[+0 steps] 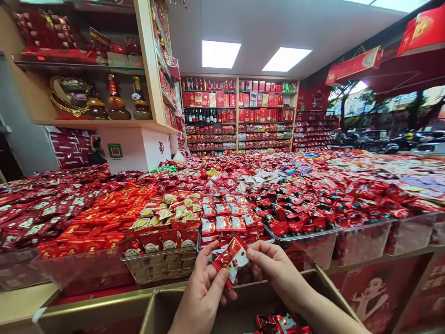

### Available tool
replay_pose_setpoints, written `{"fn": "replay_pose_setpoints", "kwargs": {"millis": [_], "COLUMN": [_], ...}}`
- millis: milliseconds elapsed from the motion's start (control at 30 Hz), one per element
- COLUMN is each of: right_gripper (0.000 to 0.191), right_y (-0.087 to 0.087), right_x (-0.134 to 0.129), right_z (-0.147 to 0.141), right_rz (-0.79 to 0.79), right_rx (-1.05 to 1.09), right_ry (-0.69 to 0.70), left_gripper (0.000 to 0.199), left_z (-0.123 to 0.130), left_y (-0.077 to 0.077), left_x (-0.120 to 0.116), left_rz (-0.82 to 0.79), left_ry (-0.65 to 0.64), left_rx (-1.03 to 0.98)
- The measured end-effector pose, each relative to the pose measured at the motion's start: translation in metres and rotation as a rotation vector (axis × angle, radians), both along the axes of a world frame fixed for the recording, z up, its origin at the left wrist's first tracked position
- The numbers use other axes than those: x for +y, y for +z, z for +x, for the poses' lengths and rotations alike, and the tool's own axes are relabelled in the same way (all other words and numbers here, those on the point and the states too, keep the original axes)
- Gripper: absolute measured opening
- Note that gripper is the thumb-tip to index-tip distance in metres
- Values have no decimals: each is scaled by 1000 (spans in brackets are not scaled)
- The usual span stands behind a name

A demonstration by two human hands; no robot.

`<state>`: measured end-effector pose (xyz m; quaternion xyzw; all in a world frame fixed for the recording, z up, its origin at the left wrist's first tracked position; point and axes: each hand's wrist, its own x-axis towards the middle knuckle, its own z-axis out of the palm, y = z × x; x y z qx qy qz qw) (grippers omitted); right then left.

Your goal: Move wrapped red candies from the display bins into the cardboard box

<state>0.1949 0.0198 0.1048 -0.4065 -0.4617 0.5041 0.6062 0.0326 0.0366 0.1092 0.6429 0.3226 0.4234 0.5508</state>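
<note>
A small red and white wrapped candy (236,260) is held tilted above an open cardboard box. My left hand (203,292) grips its lower left part, with the thumb pressed on the front. At the upper right edge, my right hand (273,263) pinches the same wrapper between thumb and fingers. Several red packets (281,323) lie inside the box (327,287) below my hands. Just beyond the hands stands a bin of similar red and white packets (223,223); part of its front is hidden by my hands.
Clear plastic bins (365,241) of wrapped sweets line the counter. Orange-red packets (111,213) and gold-and-white packets (170,211) fill bins to the left. A gold-rimmed box (100,306) stands at lower left. A wooden shelf unit (146,60) overhangs the counter's left side.
</note>
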Motion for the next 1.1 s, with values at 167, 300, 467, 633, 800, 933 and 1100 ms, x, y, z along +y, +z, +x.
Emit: {"fn": "replay_pose_setpoints", "kwargs": {"millis": [167, 300, 467, 633, 800, 933, 1100], "right_gripper": [40, 59, 36, 26, 14, 31, 27], "right_y": [1, 0, -3, 13, 61, 90, 90], "right_x": [-8, -11, -6, -7, 30, 93, 159], "right_z": [8, 15, 15, 19, 41, 57, 57], "right_rz": [396, 756, 998, 1119, 942, 482, 247], "right_rx": [-498, -1023, -1206, -1193, -1406, -1804, -1911], "right_ry": [-41, -62, -222, -365, -619, -630, -563], "left_gripper": [44, 45, 45, 45, 42, 42, 38], "left_z": [-3, -2, -2, -5, -5, -5, -5], "left_y": [-3, -5, -1, 5, -9, -21, -25], "left_x": [3, 6, 6, 6, 19, 26, 26], "left_rz": [71, 16, -49, -55, 27, 98, 139], "left_ry": [18, 4, 18, 148, 116, 92, 93], "left_rx": [72, 32, -55, -136, 53, 160, 172]}}
